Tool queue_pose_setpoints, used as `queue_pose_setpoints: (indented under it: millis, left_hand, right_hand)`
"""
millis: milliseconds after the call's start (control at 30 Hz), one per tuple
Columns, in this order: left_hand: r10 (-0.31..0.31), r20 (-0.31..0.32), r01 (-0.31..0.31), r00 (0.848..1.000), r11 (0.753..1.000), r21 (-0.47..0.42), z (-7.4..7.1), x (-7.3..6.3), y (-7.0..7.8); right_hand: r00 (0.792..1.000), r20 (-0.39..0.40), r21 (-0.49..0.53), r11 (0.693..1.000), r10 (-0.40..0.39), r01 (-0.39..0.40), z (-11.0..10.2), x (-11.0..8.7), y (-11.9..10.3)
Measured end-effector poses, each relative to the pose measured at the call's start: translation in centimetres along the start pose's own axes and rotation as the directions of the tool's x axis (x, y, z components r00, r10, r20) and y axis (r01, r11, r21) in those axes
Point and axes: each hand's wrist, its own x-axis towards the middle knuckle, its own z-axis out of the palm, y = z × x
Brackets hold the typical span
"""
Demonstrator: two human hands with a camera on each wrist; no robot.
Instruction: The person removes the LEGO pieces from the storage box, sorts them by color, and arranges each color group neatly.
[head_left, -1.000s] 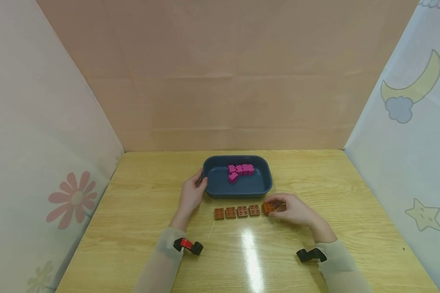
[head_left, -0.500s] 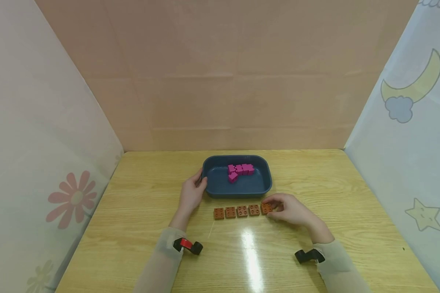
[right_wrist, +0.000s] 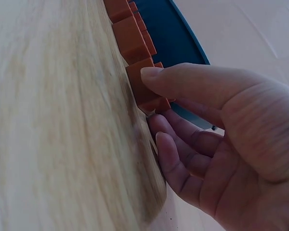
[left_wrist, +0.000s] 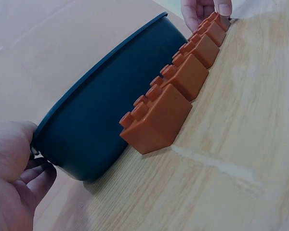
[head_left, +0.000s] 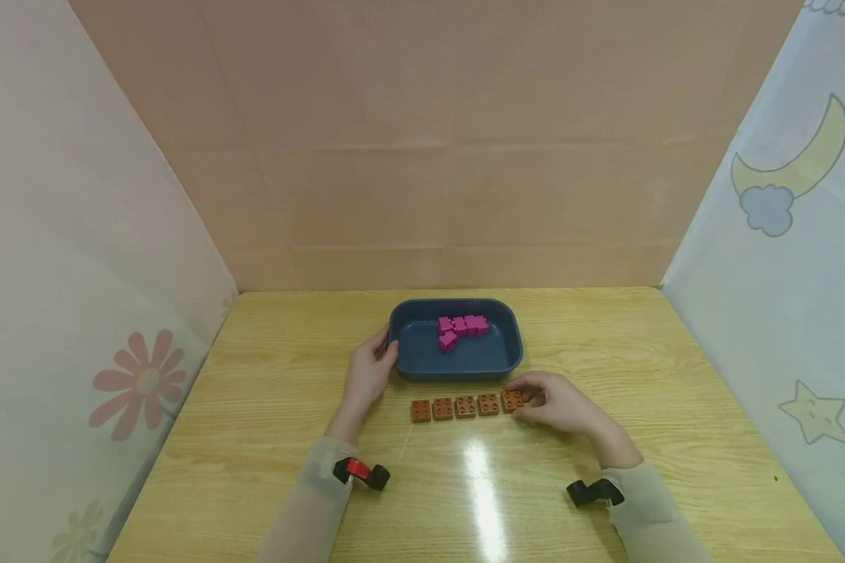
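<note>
- On a wood-grain table (head_left: 253, 438), five orange-brown bricks (head_left: 465, 407) sit in a row, studs up, along the near side of a tray (head_left: 410, 358).
- Right hand (head_left: 555, 403) pinches the rightmost brick (head_left: 511, 401) between thumb and fingers.
- Left hand (head_left: 368, 375) grips the tray's left end.
- Dark blue and round-cornered, the tray holds clustered pink blocks (head_left: 459, 327), one nearer than the others.

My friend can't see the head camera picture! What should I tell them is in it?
A person's right hand pinches the rightmost brick in a row of five orange bricks on a wooden table. The left hand grips a dark blue tray with pink blocks inside, just behind the row.
</note>
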Motion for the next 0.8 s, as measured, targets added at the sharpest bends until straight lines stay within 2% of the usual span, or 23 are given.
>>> queue_pose_setpoints:
  millis: [533, 800]
  left_hand:
    - [-0.004, 0.0, 0.004, 1.0, 1.0, -0.007, 0.11, 0.04, -0.1]
    - [-0.005, 0.008, 0.005, 1.0, 1.0, 0.002, -0.03, 0.08, -0.06]
  right_hand:
    - [1.0, -0.009, -0.013, 1.0, 0.017, -0.017, 0.11, -0.09, 0.24]
    - [0.999, 0.037, 0.021, 1.0, 0.004, -0.004, -0.52, -0.22, -0.05]
